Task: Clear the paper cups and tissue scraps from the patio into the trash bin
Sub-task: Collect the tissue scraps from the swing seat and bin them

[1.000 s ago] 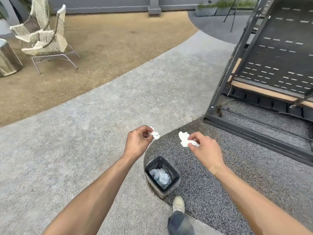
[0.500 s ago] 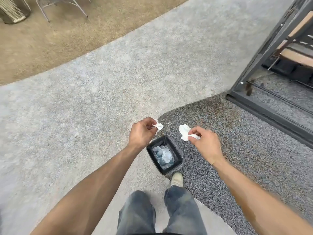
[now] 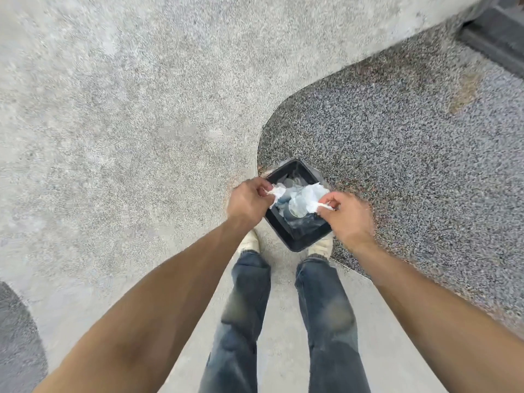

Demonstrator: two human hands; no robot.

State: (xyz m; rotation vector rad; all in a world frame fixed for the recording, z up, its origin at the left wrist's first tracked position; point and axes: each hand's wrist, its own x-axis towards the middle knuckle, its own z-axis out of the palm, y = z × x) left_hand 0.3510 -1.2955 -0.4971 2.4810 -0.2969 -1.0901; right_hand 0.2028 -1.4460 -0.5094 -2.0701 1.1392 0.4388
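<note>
1. Tissue scraps were held one per hand: the left hand (image 3: 249,201) pinched a small crumpled scrap (image 3: 276,192), and the right hand (image 3: 344,215) pinched a larger scrap (image 3: 313,195) between thumb and fingers.
2. Both scraps hung directly over the open mouth of the trash bin (image 3: 295,242), left at nine o'clock, right at three o'clock; judged positioned so that release drops them inside.
3. Bin stood on the patio floor (image 3: 127,123) at the edge of the darker gravel patch (image 3: 397,143), just ahead of the person's shoes.
4. Bin already contained pale cups and tissue (image 3: 296,207); exact contents were blurred.
5. Step in hand, judged: release of both scraps.
</note>
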